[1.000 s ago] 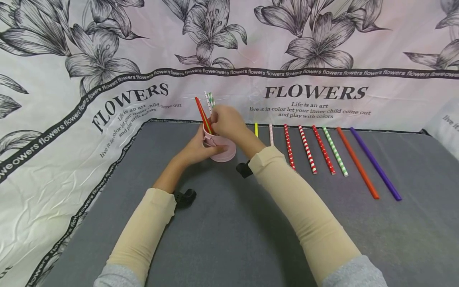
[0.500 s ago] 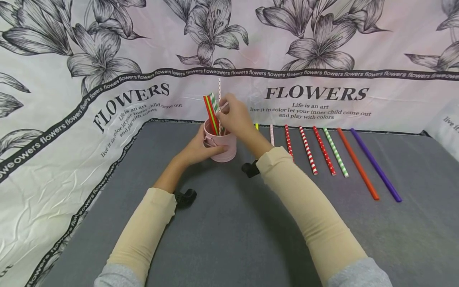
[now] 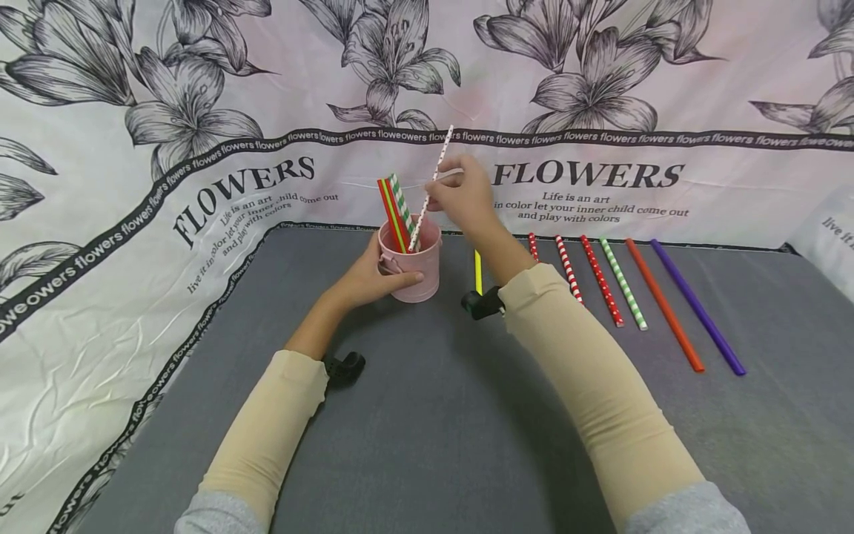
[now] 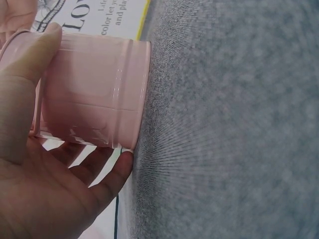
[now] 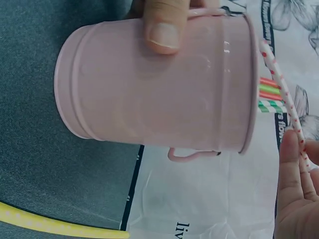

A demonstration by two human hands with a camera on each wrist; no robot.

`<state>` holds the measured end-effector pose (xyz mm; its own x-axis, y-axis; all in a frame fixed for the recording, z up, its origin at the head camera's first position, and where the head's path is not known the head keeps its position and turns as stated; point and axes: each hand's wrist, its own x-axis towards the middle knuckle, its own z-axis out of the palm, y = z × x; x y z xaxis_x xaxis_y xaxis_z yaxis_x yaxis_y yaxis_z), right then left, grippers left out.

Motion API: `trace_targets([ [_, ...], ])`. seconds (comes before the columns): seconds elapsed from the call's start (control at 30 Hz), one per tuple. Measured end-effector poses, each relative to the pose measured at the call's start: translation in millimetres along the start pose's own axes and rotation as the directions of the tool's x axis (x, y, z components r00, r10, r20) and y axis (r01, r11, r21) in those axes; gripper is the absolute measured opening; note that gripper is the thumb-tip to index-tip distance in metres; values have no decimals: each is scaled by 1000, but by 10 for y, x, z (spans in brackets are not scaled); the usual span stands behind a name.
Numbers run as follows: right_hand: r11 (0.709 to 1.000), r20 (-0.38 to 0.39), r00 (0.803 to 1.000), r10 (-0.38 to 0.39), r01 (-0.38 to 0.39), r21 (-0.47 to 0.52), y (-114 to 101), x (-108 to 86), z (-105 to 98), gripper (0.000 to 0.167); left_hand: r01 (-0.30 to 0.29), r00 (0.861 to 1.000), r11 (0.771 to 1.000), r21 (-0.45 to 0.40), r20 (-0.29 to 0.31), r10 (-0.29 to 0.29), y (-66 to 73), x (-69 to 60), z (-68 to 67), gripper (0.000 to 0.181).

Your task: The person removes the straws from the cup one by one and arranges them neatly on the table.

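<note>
Left hand [image 3: 371, 282]: grips the pink bucket [image 3: 427, 261] just left of mid-frame, thumb across the front, fingers round its left side; an uneven pull here could tip it.
Red straws [image 5: 270, 95] and lime straw [image 5: 269, 89]: lean left inside the bucket; a straw rubbing past might drag them along; plain-coloured.
Green-banded straw [image 5: 271, 106]: shares that lean and that risk; white with green bands.
Pink bucket: upright on the gray table [image 3: 400, 415]; likely to wobble if the dotted straw levers against its rim; glossy, pale pink, ridged, with a small loop handle [image 5: 192, 157].
Dotted straw [image 3: 440, 159]: lower end inside the bucket, top tilted to the upper right; could bend if pressed sideways; slim, white with small red dots.
Right hand [image 3: 463, 194]: right of the bucket, pinching the dotted straw between thumb and fingertips; too light a pinch could let it slip.
Yellow straw [image 3: 477, 272]: below the right wrist; the black wrist mount [image 3: 482, 302] could knock it if the arm dips.
Purple straw [image 3: 697, 305]: far right of the row; a brush of the sleeve [image 3: 580, 356] could roll its nearer neighbours.
</note>
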<state>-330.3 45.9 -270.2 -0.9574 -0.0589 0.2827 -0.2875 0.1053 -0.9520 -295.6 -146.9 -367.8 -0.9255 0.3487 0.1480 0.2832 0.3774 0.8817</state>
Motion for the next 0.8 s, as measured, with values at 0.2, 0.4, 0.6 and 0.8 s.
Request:
trace_targets([
  [0.2,994,1,996,90,-90,62,-10,-13,-108,31,-12,1000,1000,-6,4,12,-1,6,0,101],
  [0.4,989,88,985,146,-143,-35,-13,-155,-220,28,-5,1000,1000,-3,-5,5,-3,-2,-12,101],
  [0.6,984,169,973,156,-138,-114,6,-351,-323,23,5,1000,1000,-10,-5,-5,-8,-10,-1,100],
  [0.8,986,216,963,161,-144,-88,55,-526,-443,25,2,1000,1000,-5,-5,-2,36,-32,-2,99],
])
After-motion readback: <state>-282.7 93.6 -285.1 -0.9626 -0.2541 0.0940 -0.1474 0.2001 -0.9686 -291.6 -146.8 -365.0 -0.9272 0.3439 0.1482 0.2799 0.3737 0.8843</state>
